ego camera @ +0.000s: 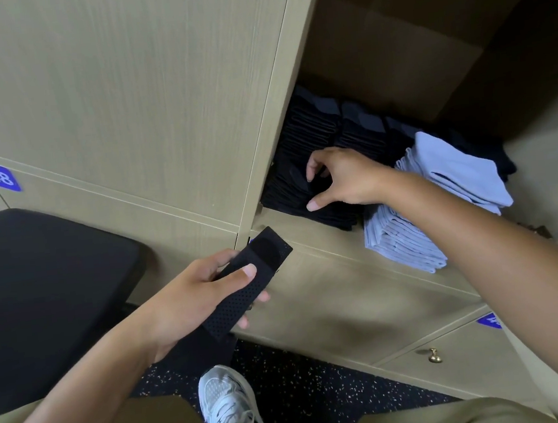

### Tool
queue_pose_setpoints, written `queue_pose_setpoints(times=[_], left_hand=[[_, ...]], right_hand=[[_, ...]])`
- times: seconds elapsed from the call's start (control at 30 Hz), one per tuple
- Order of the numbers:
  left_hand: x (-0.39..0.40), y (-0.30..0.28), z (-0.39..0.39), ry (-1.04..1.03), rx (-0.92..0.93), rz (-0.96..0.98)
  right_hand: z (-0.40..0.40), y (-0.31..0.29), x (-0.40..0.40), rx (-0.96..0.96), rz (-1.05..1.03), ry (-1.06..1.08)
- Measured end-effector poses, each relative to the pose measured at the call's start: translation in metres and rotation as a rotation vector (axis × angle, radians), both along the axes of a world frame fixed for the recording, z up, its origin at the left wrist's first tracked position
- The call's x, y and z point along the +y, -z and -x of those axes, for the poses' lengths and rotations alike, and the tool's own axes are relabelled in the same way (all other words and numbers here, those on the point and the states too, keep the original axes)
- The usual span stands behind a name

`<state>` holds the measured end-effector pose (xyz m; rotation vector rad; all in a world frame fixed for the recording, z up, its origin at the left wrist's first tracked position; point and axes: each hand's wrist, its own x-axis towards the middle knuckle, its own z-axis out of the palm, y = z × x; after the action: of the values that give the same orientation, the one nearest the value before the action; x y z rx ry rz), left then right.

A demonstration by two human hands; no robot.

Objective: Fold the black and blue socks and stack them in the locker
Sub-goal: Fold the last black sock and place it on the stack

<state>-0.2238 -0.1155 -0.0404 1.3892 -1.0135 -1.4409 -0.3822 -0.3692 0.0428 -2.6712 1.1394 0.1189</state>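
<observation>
Most of it looks done: black stacks [313,159] and blue stacks [408,242] already sit in the locker [311,239]. My left hand [197,295] grips a folded black sock [244,290] outside; my right hand [343,177], fingers curled, touches the front black stack.

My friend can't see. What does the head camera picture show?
A person's left hand holds a folded black sock while the right hand reaches onto black sock stacks in an open locker, beside light blue sock stacks.
</observation>
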Motion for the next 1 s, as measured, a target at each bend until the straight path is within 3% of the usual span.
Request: queue_pose_setpoints(times=[0.1,0.2,0.3,0.43,0.5,0.67,1.0], left_hand=[[0.0,-0.001,0.001,-0.015,-0.003,0.023],[0.001,-0.002,0.002,-0.025,0.0,0.035],[0.0,-0.002,0.005,-0.048,0.024,0.052],[-0.001,0.001,0.007,-0.07,0.031,0.085],[-0.002,0.003,0.008,-0.073,0.025,0.098],[0.0,0.005,0.006,-0.069,-0.04,0.056],[0.006,-0.007,0.008,0.121,-0.112,0.037]], right_hand=[[0.007,-0.007,0.011,-0.084,0.095,0.015],[0.017,-0.01,0.04,-0.332,0.2,0.058],[0.028,-0.002,0.083,-0.501,0.122,0.088],[0.038,0.02,0.124,-0.556,-0.035,0.163],[0.044,0.028,0.136,-0.534,0.027,0.098],[0.049,0.029,0.145,-0.198,0.123,-0.387],[0.035,0.041,0.143,-0.202,0.155,-0.547]])
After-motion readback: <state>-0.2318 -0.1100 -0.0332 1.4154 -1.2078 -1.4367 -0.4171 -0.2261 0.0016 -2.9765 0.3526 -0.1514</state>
